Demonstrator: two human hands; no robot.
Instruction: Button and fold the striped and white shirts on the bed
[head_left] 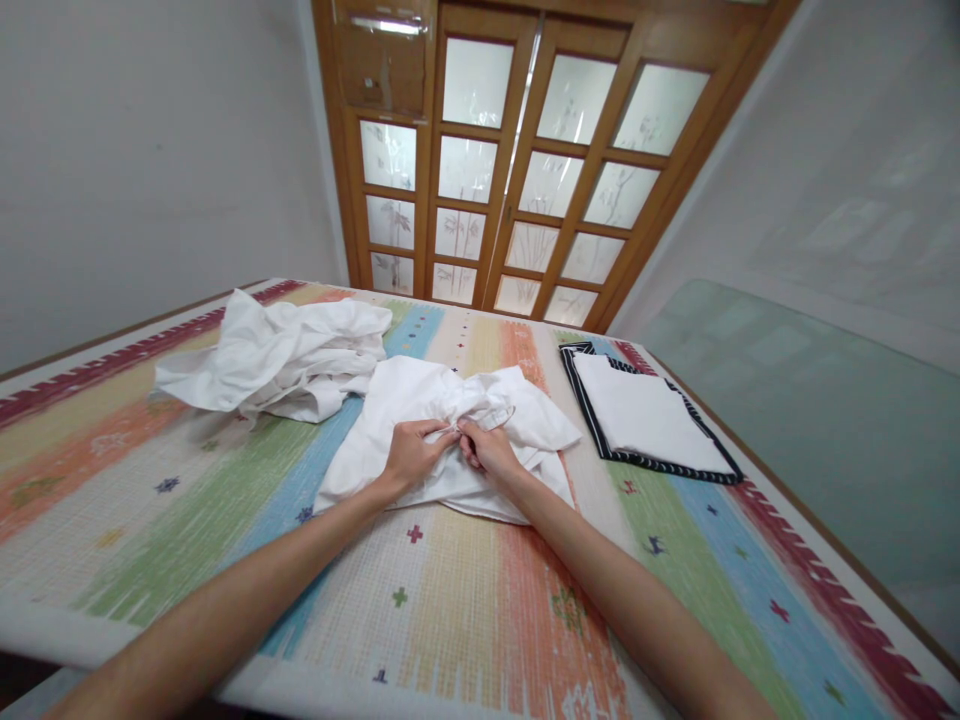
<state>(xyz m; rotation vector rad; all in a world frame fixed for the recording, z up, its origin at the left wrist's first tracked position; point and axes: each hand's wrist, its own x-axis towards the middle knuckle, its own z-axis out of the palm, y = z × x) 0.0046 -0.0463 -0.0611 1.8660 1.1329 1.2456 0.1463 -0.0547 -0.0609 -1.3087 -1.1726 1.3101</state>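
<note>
Toward the left side of the table, a loose, crumpled heap of white fabric (285, 350) lies on a printed tablecloth striped in red, yellow, orange, green and blue (457, 580). Coming up from the lower left corner, the bare left forearm (247, 600) slants forward and inward above the cloth, nearly straight from the picture's edge to the wrist. At its end the left hand (415, 455) lies low with its back upward, thumb and forefinger stretched to the right and pinched on a gathered fold.

That fold belongs to a rumpled white cloth garment (405, 390), spread in the middle of the table just beside the heap, its centre bunched up at the fingertips. Facing the other, the right hand (491, 452) has its fingers curled under and its thumb pressed toward them, gripping the same gathered spot. Both sets of fingertips come close together; whether they touch cannot be told. From there the bare right forearm (615, 590) runs down to the lower right.

Farther right, apart from the hands, a flat white folded cloth (649, 415) rests on a black fabric with white stripes (587, 405).
</note>
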